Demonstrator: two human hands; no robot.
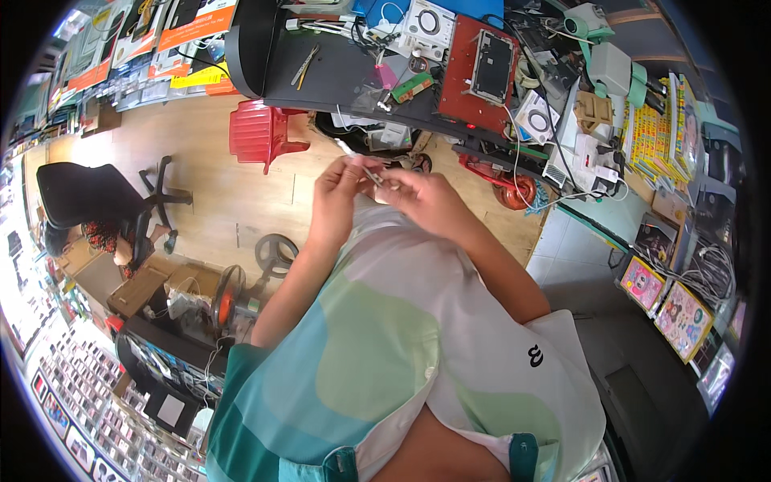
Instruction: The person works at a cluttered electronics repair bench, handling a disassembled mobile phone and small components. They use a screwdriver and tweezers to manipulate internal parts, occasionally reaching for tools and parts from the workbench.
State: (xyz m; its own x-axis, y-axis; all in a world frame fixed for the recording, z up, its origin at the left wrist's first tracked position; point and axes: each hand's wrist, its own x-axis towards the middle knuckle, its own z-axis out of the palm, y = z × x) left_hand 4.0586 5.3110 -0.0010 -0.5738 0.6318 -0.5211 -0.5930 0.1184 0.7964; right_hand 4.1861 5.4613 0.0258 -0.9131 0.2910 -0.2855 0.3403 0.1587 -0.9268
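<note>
In front of my shirt, my left hand [336,193] is closed with thumb and fingers on a slim, stick-like item [345,148] with a white end. That white end sticks up and to the left past the fingertips. My right hand [430,199] meets it from the other side, its bent fingertips pinching the lower end. The fingers cover much of the item and some motion blurs them, so its exact kind does not show. Both hands are held in the air, short of the dark desk's edge.
On the dark desk [277,76] lie tweezers [305,66], a green piece [412,87] and a red mat [451,76] with a black panel [491,66]. A red plastic stool [259,132] stands at the left, with a black chair [92,193] beyond. Cables and boxes crowd the right.
</note>
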